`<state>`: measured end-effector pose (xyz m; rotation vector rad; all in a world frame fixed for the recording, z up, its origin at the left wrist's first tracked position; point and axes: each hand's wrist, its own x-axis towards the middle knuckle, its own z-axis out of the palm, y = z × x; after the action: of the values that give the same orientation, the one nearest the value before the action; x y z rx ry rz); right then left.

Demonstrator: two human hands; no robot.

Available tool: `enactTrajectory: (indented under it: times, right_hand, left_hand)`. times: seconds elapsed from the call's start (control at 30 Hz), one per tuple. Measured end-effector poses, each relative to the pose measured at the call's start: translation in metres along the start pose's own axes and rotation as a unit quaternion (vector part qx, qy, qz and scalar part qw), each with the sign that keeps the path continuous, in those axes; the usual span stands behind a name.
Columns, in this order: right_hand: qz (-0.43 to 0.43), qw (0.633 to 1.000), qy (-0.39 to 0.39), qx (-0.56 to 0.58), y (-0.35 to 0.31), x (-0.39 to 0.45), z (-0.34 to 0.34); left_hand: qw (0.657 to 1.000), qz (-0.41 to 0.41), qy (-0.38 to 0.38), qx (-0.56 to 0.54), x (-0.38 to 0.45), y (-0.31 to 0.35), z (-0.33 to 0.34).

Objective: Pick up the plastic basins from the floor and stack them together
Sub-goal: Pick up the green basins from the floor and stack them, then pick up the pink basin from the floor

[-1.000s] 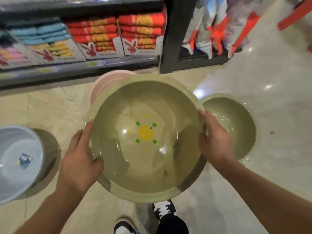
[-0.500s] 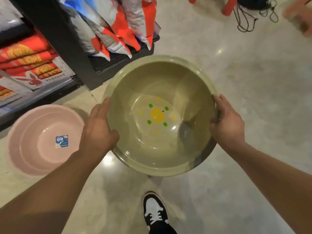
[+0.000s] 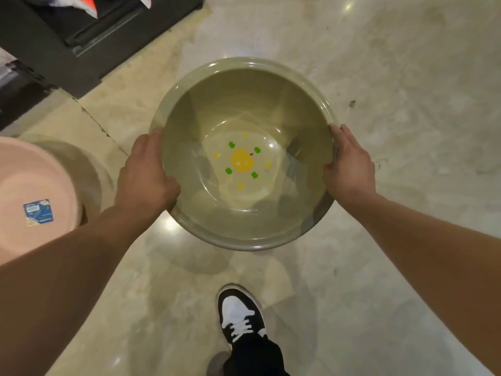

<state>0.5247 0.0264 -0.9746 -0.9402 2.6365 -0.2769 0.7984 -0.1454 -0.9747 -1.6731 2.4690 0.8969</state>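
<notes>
An olive-green plastic basin (image 3: 244, 104) with a yellow and green sticker on its bottom is held level above the floor in front of me. My left hand (image 3: 145, 175) grips its left rim, thumb inside the bowl. My right hand (image 3: 348, 165) grips the right rim. A pink basin (image 3: 32, 172) with a blue label inside sits on the floor at the left edge, partly cut off by the frame and by my left forearm.
A black shelf base (image 3: 81, 50) runs across the upper left corner. The glossy beige stone floor (image 3: 406, 104) spreads to the right and behind the basin. My black-and-white shoe (image 3: 240, 316) stands below the basin.
The view has swung right and down with the green basin still held in both hands. The pink basin slid to the left edge. The shelves and packaged goods have mostly left the frame.
</notes>
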Motion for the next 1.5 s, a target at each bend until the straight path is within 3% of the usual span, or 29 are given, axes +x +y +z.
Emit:
enactTrajectory:
  times: [0.33,0.57,0.73,0.83,1.0,1.17,1.27,1.5]
  right_hand:
    - [0.007,1.0,-0.026,0.003,0.007,0.018,0.038]
    - [0.01,0.999,-0.034,0.005,0.017,0.02,0.053]
    - [0.0,0.995,-0.093,-0.019,0.011,0.018,0.04]
    - [-0.048,0.993,-0.082,-0.073,-0.006,0.005,0.018]
    - [-0.265,0.954,-0.023,-0.14,-0.066,-0.035,-0.021]
    - [-0.397,0.902,-0.036,-0.169,-0.161,-0.065,-0.041]
    - [-0.439,0.874,-0.062,-0.2,-0.229,-0.079,-0.041]
    - [-0.472,0.849,-0.101,-0.217,-0.354,-0.111,0.016]
  left_hand:
    - [0.999,-0.043,-0.03,0.001,0.012,-0.013,0.039]
    - [0.999,-0.047,-0.003,-0.007,0.01,-0.019,0.054]
    - [0.997,-0.057,-0.054,-0.025,0.008,-0.02,0.04]
    - [1.0,-0.013,-0.018,-0.006,-0.01,-0.018,0.012]
    - [0.997,0.004,0.036,0.061,-0.058,-0.02,-0.063]
    - [0.982,-0.051,0.066,0.172,-0.113,-0.061,-0.146]
    - [0.97,-0.099,0.066,0.211,-0.139,-0.105,-0.184]
    - [0.955,-0.215,0.062,0.193,-0.175,-0.228,-0.214]
